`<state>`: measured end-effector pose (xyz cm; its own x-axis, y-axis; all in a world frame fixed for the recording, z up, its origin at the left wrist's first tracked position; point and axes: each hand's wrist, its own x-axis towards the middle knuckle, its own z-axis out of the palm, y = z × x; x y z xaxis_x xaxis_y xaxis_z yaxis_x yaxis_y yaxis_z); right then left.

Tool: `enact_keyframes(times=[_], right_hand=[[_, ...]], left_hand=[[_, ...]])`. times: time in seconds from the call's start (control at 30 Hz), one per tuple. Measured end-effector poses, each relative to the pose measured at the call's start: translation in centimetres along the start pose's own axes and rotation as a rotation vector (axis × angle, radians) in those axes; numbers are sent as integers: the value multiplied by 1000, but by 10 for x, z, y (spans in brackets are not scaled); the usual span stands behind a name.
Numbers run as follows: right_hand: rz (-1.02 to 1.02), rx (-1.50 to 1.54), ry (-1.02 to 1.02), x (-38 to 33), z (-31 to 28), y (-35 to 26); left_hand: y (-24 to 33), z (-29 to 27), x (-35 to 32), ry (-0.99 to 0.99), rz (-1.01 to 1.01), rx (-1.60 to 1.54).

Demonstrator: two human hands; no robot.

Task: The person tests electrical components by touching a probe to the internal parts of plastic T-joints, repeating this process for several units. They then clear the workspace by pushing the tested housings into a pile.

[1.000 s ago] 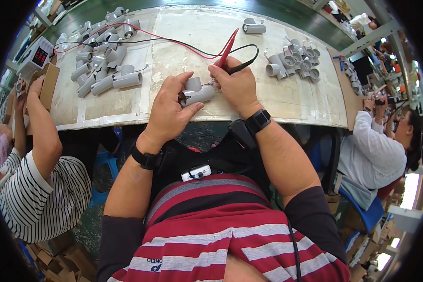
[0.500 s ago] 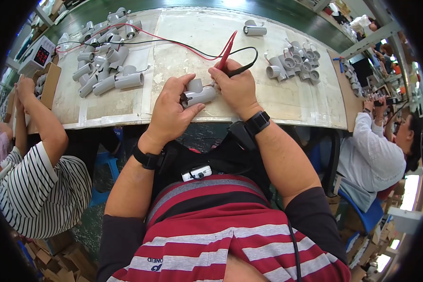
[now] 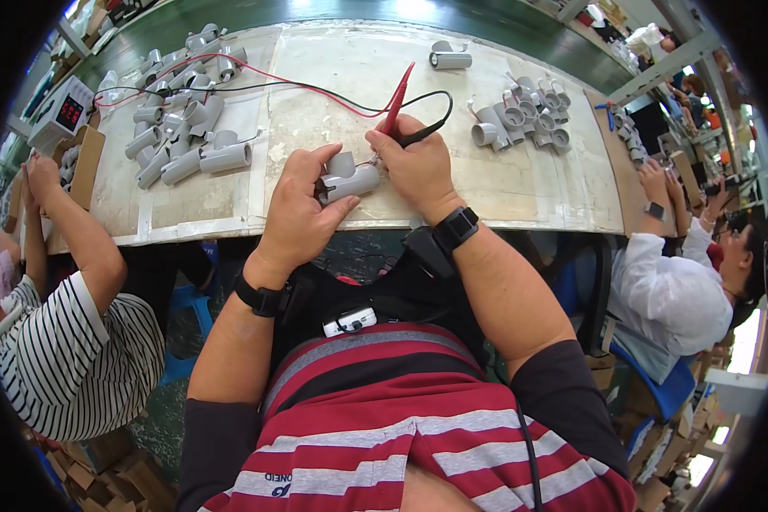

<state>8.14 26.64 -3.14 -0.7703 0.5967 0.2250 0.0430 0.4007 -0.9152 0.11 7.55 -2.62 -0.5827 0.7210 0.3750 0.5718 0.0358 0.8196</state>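
A grey T-shaped plastic housing (image 3: 355, 182) lies in my left hand (image 3: 299, 203), the fingers on its far side and the thumb along the near side. Its open left end shows a dark inside. My right hand (image 3: 418, 169) is closed on a red test probe (image 3: 398, 101), which slants upward, and a black test probe (image 3: 422, 134), which points to the right. Thin wires (image 3: 374, 160) at the housing's right end meet the right fingertips. Those fingers hide the probe tips and exactly what they touch.
Many grey housings (image 3: 198, 160) are heaped at left, a smaller cluster (image 3: 529, 115) at right, and one housing (image 3: 450, 60) near the far edge. Red and black leads (image 3: 303, 83) cross the table toward a box with a red display (image 3: 66, 111). Co-workers sit on both sides.
The whole view has shifted slightly, moving the table leftward in it. My hands keep the same grip on housing and probes. At right, the co-worker's arms have moved.
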Motion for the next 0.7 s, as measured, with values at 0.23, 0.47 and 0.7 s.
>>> enact_keyframes(times=[0.23,0.47,0.7], right_hand=[[-23,-41,16,0,0,-1],[-40,-26,33,-1,1,-2],[-56,26,64,0,-3,-5]], left_hand=[[3,1,1,107,35,130],[18,6,2,118,248,387],[15,14,13,-117,282,616]])
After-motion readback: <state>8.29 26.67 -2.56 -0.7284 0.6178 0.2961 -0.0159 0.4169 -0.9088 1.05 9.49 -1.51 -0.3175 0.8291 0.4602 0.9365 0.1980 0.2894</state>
